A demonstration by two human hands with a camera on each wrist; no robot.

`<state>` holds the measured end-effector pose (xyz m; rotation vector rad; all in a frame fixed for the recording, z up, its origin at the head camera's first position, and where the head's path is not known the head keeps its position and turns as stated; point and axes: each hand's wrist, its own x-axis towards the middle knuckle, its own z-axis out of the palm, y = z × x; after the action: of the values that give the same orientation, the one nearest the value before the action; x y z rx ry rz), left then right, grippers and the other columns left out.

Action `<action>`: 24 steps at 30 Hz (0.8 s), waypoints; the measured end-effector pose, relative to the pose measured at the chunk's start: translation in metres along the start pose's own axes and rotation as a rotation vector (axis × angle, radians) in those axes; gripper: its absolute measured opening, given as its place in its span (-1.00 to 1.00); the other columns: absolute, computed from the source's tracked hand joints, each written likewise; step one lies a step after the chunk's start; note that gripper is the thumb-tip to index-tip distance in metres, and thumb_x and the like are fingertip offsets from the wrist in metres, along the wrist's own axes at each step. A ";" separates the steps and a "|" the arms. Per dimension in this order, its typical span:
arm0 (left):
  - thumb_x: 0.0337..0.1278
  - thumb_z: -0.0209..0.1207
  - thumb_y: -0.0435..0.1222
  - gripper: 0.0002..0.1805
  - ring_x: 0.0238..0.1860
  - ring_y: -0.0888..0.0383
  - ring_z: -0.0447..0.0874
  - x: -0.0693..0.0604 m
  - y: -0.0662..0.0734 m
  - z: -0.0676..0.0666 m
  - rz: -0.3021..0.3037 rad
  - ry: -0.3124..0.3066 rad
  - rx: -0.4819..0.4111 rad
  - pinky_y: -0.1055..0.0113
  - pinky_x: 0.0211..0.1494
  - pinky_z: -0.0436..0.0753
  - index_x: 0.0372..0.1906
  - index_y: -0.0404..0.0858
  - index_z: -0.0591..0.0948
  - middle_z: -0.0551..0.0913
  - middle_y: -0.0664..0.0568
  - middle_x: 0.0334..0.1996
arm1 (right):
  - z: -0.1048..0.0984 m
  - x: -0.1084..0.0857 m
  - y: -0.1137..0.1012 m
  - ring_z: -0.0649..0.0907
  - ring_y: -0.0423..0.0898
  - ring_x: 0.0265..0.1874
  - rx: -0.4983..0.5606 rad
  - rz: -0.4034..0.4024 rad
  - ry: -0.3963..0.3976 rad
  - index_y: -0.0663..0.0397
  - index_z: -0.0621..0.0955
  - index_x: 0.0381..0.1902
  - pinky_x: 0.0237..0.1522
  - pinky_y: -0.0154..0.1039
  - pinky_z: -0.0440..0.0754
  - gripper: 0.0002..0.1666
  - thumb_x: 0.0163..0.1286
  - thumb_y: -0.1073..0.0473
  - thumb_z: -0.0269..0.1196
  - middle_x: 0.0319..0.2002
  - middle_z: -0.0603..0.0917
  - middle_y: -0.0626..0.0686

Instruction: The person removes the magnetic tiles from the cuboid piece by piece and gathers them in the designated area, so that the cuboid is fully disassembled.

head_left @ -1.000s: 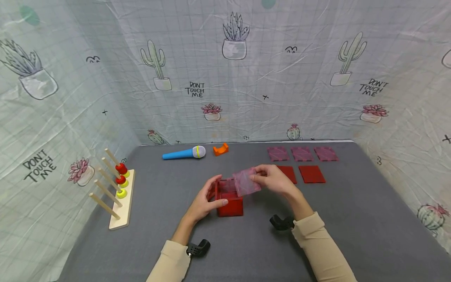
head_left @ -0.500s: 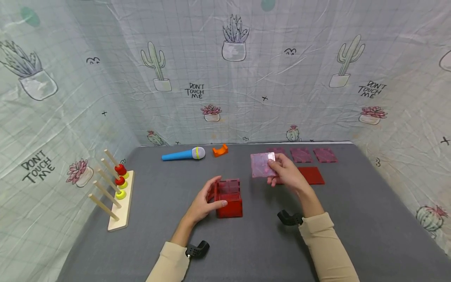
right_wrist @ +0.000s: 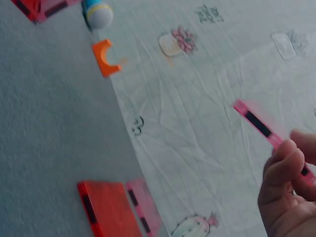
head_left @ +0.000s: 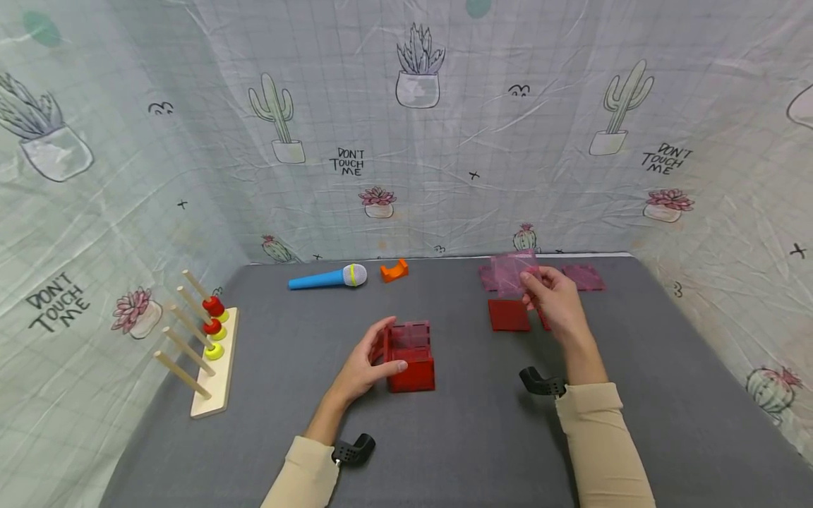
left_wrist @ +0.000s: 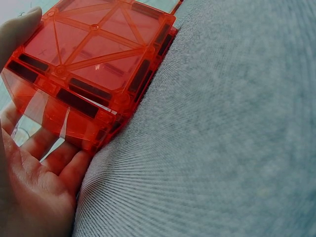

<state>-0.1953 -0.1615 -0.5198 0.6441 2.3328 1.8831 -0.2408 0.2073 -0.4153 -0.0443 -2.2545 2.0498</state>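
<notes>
And away it's going: the right hand (head_left: 559,302) is carrying the pink tile (head_left: 508,274) off from the red box (head_left: 411,375), out to the box's two o'clock, so the two are now sitting well apart! That grip is pinching narrowly, thumb and fingers holding the tile's right edge, while a red tile (head_left: 509,315) is lying at its six o'clock. The right forearm is pointing between eleven and twelve. At the box's nine o'clock, the left hand (head_left: 360,365) is cupping wider, thumb on the near side, gripping the box on the desk (head_left: 470,441).
</notes>
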 end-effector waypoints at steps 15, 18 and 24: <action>0.15 0.30 -0.16 -0.17 0.34 -0.09 0.42 -0.002 0.000 -0.001 -0.008 -0.001 -0.009 0.03 0.31 0.51 0.52 0.04 0.22 0.45 -0.04 0.36 | -0.048 0.002 0.012 0.66 -0.26 -0.53 0.239 0.071 0.289 0.22 0.45 0.25 -0.40 -0.44 0.67 -0.44 0.34 0.24 0.34 -0.34 0.58 -0.09; 0.15 0.30 -0.14 -0.16 0.34 -0.09 0.42 -0.002 0.000 0.000 -0.011 -0.001 -0.012 0.00 0.31 0.49 0.52 0.04 0.22 0.45 -0.03 0.36 | -0.057 0.003 0.015 0.65 -0.27 -0.57 0.254 0.090 0.369 0.21 0.50 0.12 -0.45 -0.43 0.67 -0.57 0.33 0.27 0.34 -0.41 0.60 -0.10; 0.15 0.30 -0.15 -0.16 0.35 -0.09 0.41 0.001 -0.001 0.000 -0.002 0.004 -0.015 -0.06 0.33 0.46 0.53 0.03 0.22 0.44 -0.03 0.37 | -0.072 0.005 0.020 0.65 -0.27 -0.61 0.286 0.129 0.484 0.06 0.49 -0.11 -0.51 -0.41 0.66 -0.75 0.34 0.32 0.32 -0.46 0.58 -0.09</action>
<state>-0.1962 -0.1615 -0.5206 0.6367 2.3190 1.9003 -0.2402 0.2807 -0.4282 -0.6071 -1.6994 2.1119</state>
